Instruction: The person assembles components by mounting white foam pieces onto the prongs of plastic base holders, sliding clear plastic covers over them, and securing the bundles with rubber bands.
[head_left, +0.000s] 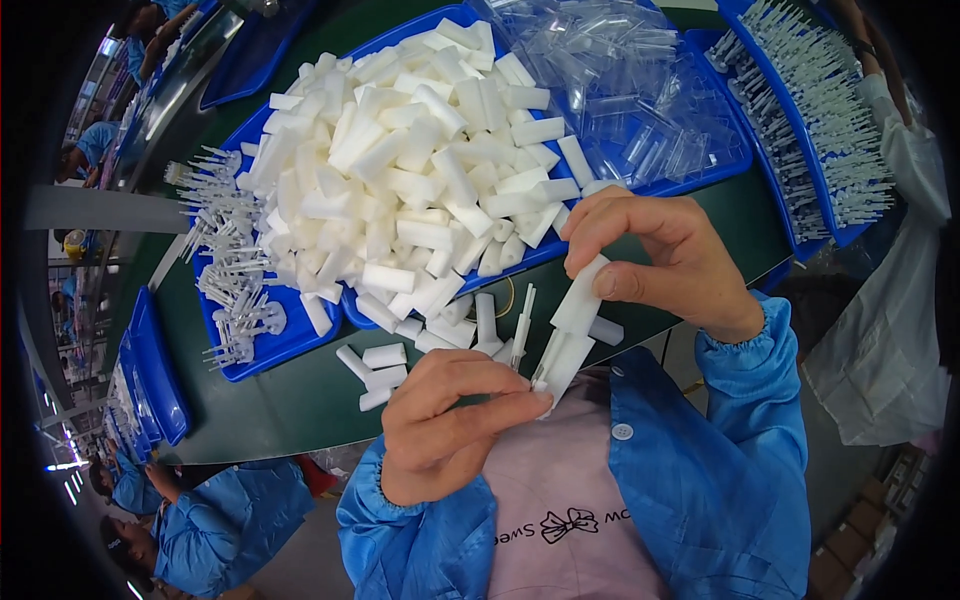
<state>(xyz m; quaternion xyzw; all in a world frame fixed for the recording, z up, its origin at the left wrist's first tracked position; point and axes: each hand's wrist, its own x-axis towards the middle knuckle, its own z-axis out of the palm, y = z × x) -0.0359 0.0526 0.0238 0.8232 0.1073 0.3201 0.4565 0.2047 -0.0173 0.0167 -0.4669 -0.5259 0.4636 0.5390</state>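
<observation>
My right hand (665,255) is closed in a pinch on the upper end of a white foam stick (580,300), which it holds tilted. Low in front of my chest, my left hand (455,420) is closed, finger and thumb together, on a white plastic pronged part (523,325) whose thin prongs point up. Another white foam piece (568,365) lies right beside the pinching fingertips, below the first stick; whether it sits on a prong I cannot tell. My left fingers hide the base of the pronged part.
A large heap of white foam sticks (370,160) fills the blue tray ahead, with several loose ones on the green table (270,410). Pronged white parts (235,250) lie at its left. Clear plastic tubes (650,110) and racks of pronged parts (810,110) stand right. People in blue work at left.
</observation>
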